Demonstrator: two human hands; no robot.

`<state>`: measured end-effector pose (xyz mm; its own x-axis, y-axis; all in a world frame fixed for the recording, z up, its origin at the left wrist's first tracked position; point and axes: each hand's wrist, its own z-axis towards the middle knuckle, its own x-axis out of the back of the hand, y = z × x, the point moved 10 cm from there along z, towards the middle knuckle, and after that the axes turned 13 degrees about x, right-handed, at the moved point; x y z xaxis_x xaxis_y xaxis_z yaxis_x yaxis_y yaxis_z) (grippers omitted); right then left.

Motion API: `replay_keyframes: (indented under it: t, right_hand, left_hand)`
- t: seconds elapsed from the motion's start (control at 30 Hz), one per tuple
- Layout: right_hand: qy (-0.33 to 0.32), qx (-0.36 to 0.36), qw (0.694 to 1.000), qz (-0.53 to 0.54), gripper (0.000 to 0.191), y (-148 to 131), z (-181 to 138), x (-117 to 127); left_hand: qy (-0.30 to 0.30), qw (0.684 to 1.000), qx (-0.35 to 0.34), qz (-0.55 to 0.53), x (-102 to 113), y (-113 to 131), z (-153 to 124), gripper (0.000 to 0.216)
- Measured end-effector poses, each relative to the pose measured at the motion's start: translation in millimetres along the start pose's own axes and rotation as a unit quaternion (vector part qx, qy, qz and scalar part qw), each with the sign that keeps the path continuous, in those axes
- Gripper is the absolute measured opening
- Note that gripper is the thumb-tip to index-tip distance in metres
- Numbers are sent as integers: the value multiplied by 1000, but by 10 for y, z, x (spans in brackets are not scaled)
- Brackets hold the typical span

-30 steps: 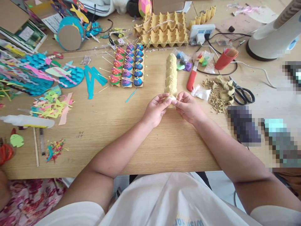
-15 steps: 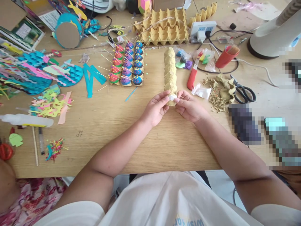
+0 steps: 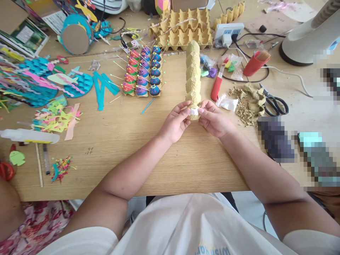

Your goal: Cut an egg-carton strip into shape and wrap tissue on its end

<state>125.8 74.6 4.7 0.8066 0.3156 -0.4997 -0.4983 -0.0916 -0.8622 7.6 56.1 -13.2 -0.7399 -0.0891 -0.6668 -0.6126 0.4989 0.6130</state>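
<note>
A tan strip cut from an egg carton (image 3: 193, 71) points away from me, its near end between my two hands. White clay (image 3: 194, 111) lies across the cup at that end. My left hand (image 3: 175, 122) pinches the strip's left side, thumb against the clay. From the right, my right hand (image 3: 215, 119) grips the same end, its thumb also on the clay. To the left stand three rows of painted egg-carton caterpillars (image 3: 142, 72) with pin feelers. Right of the strip are a red utility knife (image 3: 217, 85) and a bag of white clay (image 3: 227, 103).
Carton scraps (image 3: 249, 102) and black-handled scissors (image 3: 276, 104) lie at right, near a red cup (image 3: 256, 63). Egg trays (image 3: 186, 30) and a power strip (image 3: 228, 31) stand behind. Paper scraps (image 3: 57, 117), a glue bottle (image 3: 30, 136) and colourful pins (image 3: 63, 168) are at left, by another person's arm (image 3: 9, 209).
The far end of the egg-carton strip has tipped up and away from the table. The white clay looks flatter across the near cup. My hands have barely moved.
</note>
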Motion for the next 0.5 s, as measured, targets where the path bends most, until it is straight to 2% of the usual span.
replay_keyframes:
  t: [0.27, 0.5]
  right_hand:
    - [15, 12, 1000, 7, 51, 16, -10, 5]
    - [15, 4, 999, 30, 49, 44, -13, -16]
  left_hand:
    - [15, 1000, -17, 13, -1, 22, -35, 24]
    - [19, 999, -29, 14, 4, 17, -38, 36]
